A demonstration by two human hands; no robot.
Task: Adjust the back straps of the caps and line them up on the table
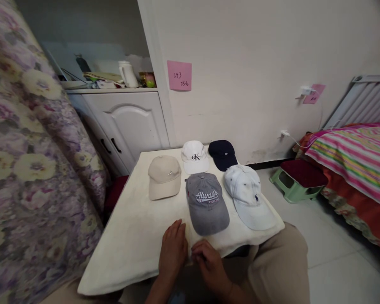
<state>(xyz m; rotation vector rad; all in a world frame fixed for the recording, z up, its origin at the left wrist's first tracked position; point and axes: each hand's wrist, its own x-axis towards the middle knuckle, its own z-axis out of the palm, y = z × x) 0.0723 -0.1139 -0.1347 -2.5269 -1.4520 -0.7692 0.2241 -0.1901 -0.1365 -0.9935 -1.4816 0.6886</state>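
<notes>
My left hand (174, 245) lies on the cream cloth of the table (126, 249), palm down with its fingers stretched forward, holding nothing. Beside it, at the table's near edge, my right hand (209, 262) is curled closed, with nothing seen in it. Nearest to both hands is a grey baseball cap (207, 204) with "Always" lettering, its brim towards me. To its right sits a pale blue baseball cap (248, 196); to its left, a beige baseball cap (164, 177). Behind stand a white baseball cap (195, 157) with a CK logo and a navy baseball cap (223, 154).
A floral curtain (34, 169) hangs at the left, near a white cabinet (129, 122) with a white jug (128, 74) on top. A pink note (179, 75) is on the wall. At the right are a green stool (299, 179) and a bed (361, 160).
</notes>
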